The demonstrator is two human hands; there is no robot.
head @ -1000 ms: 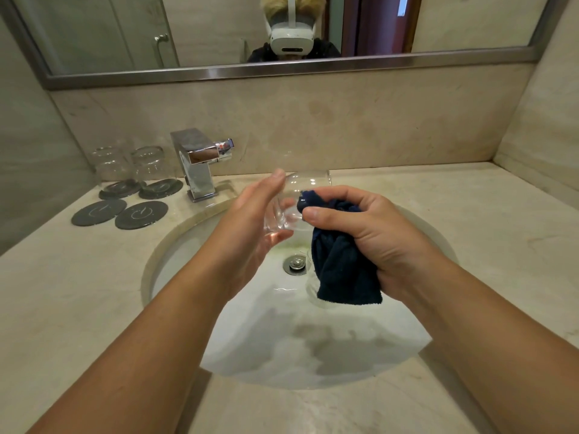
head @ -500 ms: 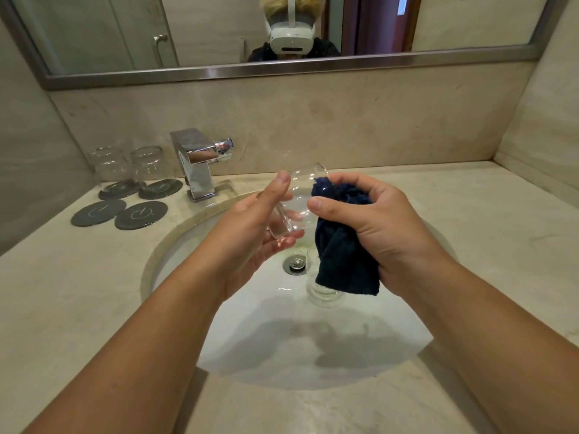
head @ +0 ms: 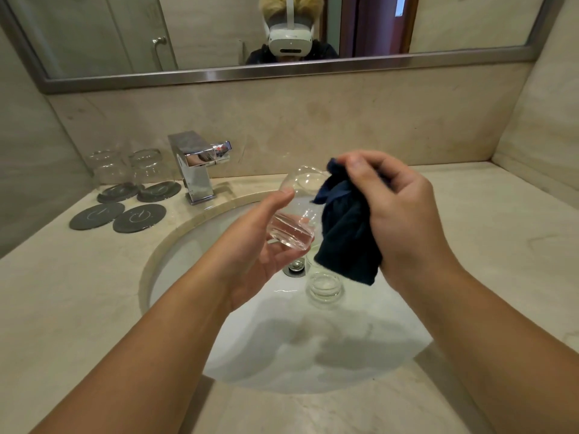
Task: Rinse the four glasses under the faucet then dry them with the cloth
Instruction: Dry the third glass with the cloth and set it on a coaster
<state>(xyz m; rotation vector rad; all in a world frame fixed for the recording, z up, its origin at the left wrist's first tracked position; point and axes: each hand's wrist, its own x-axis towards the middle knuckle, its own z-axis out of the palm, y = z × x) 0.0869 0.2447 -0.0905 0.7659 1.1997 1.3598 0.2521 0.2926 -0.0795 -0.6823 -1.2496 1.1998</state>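
Over the sink basin (head: 194,255), left hand (head: 250,245) has a clear glass (head: 296,211) tilted on its side, thick base toward the camera and resting on the curled fingers, thumb along the upper wall; grip loosely closed around it. Right hand (head: 398,208) just beside it, fingers pinched shut on a dark blue cloth (head: 344,233), which hangs down and touches the glass near its mouth. Second glass (head: 324,286) sits upright in the basin below the cloth, next to the drain (head: 296,266). Chrome faucet (head: 197,167) at the back left rim, no water visible running. Left of the faucet on the worktop (head: 78,292): two more glasses (head: 127,167) upside down on two dark round coasters, with two bare coasters (head: 117,216) in front of them. Mirror (head: 219,32) above the backsplash. Both forearms cross the lower basin and block part of its front rim.
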